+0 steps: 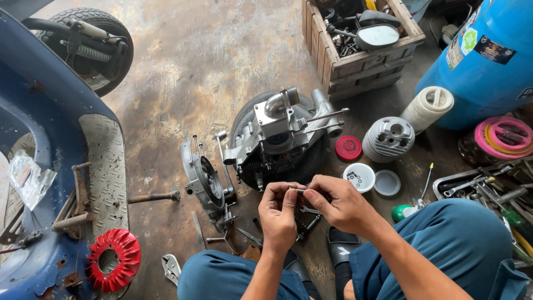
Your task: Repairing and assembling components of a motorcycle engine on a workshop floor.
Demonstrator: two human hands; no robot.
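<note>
**Small metal pin held between both hands above the engine**

The left hand [279, 206] and right hand [333, 204] each pinch one end of a small metal pin [298, 190], fingertips closed narrowly on it, just in front of the scooter engine [277, 136] on the floor [194, 66]. The pin's long axis lies roughly level, left to right across the view. To my judgement, a firm pinch at both ends, kept low over the knees, guards against dropping it among the loose tools [305, 225].

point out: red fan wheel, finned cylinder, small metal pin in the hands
red fan wheel [114, 260], head view, on its vanes
finned cylinder [388, 139], head view, top face
small metal pin [297, 190], head view, mid-shaft between the hands
</note>
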